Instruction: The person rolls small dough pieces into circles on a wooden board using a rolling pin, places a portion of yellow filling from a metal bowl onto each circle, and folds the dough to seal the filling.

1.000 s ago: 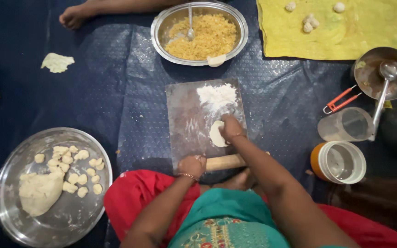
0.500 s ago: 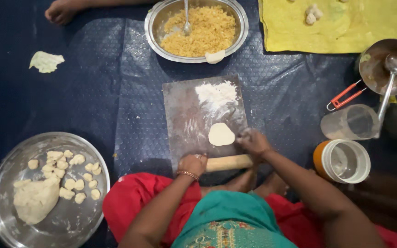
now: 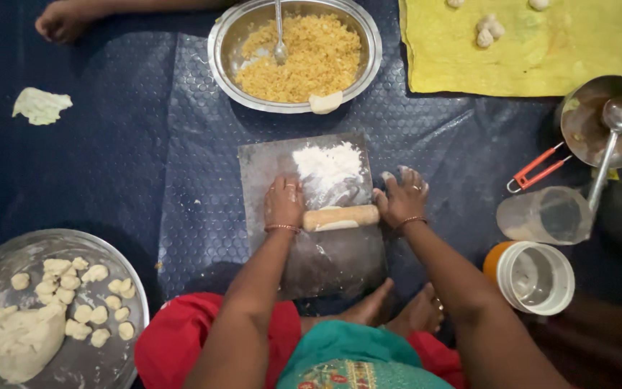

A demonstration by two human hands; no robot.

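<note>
So the whole setup is sitting on a dark blue floor mat (image 3: 109,166), with a yellow cloth (image 3: 541,57) spreading across the far right corner. A steel bowl (image 3: 368,43) of yellow crumbly filling is sitting up top, and a steel plate (image 3: 109,353) with dough pieces is resting at lower left. In the middle, the grey rolling board (image 3: 332,259) is lying just in front of the person's knees, flour (image 3: 327,164) heaped at its far end. The rolling pin (image 3: 341,217) is lying across the board. The left hand (image 3: 284,204) is pressing on its left end, fingers together and flat; the right hand (image 3: 401,198) is pressing the right end, fingers spread apart.
</note>
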